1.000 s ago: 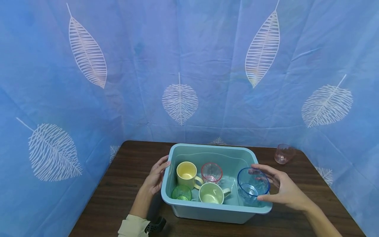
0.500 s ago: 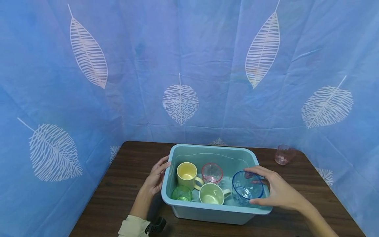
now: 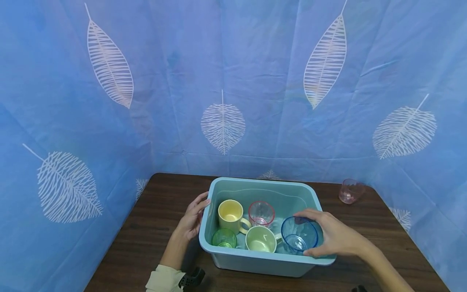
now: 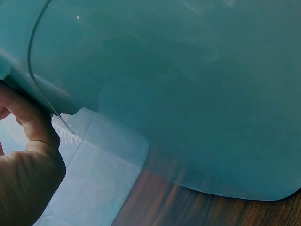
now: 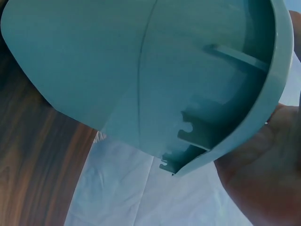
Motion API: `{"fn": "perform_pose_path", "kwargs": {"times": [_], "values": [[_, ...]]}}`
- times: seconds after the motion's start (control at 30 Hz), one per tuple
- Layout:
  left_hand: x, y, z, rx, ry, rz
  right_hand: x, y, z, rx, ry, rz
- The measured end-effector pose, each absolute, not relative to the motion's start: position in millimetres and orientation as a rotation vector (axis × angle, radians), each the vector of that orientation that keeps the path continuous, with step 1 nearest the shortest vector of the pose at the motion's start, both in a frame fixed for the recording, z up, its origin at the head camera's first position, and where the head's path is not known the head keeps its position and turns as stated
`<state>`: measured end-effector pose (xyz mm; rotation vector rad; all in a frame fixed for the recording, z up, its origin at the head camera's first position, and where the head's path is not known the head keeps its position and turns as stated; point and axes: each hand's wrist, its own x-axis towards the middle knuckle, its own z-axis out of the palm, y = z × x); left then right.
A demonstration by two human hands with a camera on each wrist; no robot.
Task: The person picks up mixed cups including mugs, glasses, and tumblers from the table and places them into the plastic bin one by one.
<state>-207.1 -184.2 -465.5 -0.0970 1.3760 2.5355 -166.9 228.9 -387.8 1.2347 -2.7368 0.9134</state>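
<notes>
A teal plastic tub [image 3: 262, 254] stands on the table. My left hand [image 3: 191, 217] grips its left rim, thumb over the edge; the left wrist view shows the tub's outer wall [image 4: 164, 94] beside that hand [image 4: 28, 160]. Over the tub's right end, my right hand [image 3: 333, 237] holds a clear blue-rimmed glass bowl [image 3: 299, 235] between thumb and fingers. The bowl sits inside the tub, close to a pale green mug [image 3: 260, 240]. Also in the tub are a yellow mug [image 3: 230, 215], a red-rimmed glass [image 3: 260, 215] and a green glass [image 3: 224, 238].
A pink glass [image 3: 350, 192] lies tilted at the table's back right corner. Dark wood table [image 3: 146, 243] surrounds the tub. Blue leaf-printed cloth [image 3: 255, 81] hangs behind and at both sides.
The right hand has moved the blue-rimmed bowl leftward and somewhat lower in the tub, toward the pale green mug. My left hand has stayed on the rim.
</notes>
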Motion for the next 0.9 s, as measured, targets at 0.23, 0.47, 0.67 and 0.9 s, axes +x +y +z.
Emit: {"fn": "perform_pose_path", "kwargs": {"times": [0.23,0.47,0.67,0.9], "values": [[-206,-185,-466,-0.080,1.368,2.538,-170,221,-381,1.232,-2.877,0.784],[-205,-185,-467,-0.036,1.353,2.542,-176,211,-379,1.232,-3.071,0.759],[-206,-185,-467,-0.040,1.352,2.540,-179,205,-385,1.276,-3.098,0.708],[-208,-185,-469,-0.045,1.358,2.547,-178,202,-387,1.266,-3.086,0.514]]}}
